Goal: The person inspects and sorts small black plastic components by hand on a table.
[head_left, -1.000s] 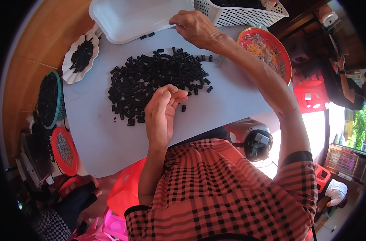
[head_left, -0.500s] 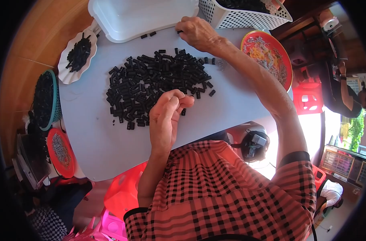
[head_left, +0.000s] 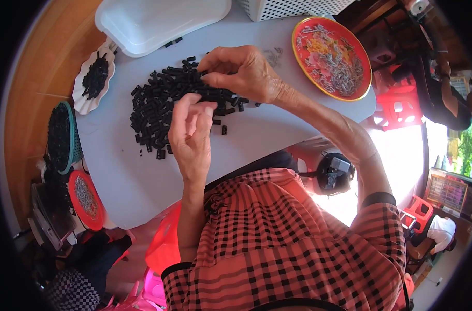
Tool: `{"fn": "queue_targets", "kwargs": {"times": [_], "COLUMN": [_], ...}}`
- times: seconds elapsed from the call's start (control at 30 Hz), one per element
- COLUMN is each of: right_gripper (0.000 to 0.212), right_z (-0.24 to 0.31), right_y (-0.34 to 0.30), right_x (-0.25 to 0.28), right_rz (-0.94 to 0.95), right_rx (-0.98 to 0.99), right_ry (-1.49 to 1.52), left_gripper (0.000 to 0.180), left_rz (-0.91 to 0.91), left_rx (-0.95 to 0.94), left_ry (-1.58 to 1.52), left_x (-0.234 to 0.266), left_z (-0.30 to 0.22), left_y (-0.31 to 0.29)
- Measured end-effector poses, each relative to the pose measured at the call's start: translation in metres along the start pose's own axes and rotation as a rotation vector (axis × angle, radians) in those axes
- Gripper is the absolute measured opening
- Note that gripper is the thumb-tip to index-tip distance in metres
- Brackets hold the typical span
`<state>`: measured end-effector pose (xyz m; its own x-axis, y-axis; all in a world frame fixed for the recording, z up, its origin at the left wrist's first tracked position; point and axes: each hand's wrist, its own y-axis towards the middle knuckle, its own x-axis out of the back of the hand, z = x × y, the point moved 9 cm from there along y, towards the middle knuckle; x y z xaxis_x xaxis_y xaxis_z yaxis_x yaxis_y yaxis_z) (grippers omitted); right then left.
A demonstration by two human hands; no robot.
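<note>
A wide heap of small black oblong plastic pieces lies on the pale grey table. Over the heap's right side reaches my right hand, thumb and fingertips bent toward each other among the pieces. Whatever sits between those tips blends with the black behind. My left hand is held palm up at the heap's near edge, its fingers curled in toward the thumb. What it grips, if anything, is too small to make out. One loose black piece lies just right of the left hand.
A white plastic tub and a white perforated basket stand at the back. To the right is a red dish of small metal parts. At left are a scalloped white dish, a teal basket and a red plate.
My right hand has come back from beside the white tub to the heap, near my left hand. My left hand stays curled. The whole view has shifted slightly.
</note>
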<state>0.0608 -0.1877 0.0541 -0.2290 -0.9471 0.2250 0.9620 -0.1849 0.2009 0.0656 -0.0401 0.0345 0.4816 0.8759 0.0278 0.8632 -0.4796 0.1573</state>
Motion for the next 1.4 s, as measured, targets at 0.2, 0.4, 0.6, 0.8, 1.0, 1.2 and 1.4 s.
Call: {"fn": "queue_targets", "kwargs": {"times": [0.2,0.4,0.6,0.8,1.0,1.2,1.4], "right_gripper": [0.014,0.016,0.01,0.009,0.009,0.007,0.008], "right_z": [0.007,0.013,0.013,-0.026,-0.033,-0.027,-0.02], "right_y": [-0.031,-0.041,-0.015,-0.004,0.007,0.001,0.021], "right_x": [-0.018,-0.002,0.072,0.087,0.093,0.081,0.075], "right_rz": [-0.021,-0.03,-0.164,0.041,-0.005,0.042,0.047], "right_rx": [0.037,0.07,0.387,0.281,0.201,0.266,0.353], "right_ry": [0.098,-0.015,-0.788,-1.306,-1.09,-1.002,-0.91], "left_gripper": [0.025,0.021,0.024,0.024,0.023,0.026,0.025], "left_rz": [-0.06,-0.005,0.041,0.064,0.075,0.116,0.101], "left_rx": [-0.167,-0.264,0.081,0.122,0.103,0.151,0.152], "left_ry": [0.338,0.424,-0.064,-0.137,-0.13,-0.144,-0.133], "left_x": [-0.003,-0.024,-0.013,-0.025,-0.024,-0.026,-0.025], "left_z": [-0.014,-0.023,0.012,0.016,0.015,0.023,0.023], "left_y": [0.0,-0.005,-0.003,-0.005,-0.006,-0.006,-0.008]}}
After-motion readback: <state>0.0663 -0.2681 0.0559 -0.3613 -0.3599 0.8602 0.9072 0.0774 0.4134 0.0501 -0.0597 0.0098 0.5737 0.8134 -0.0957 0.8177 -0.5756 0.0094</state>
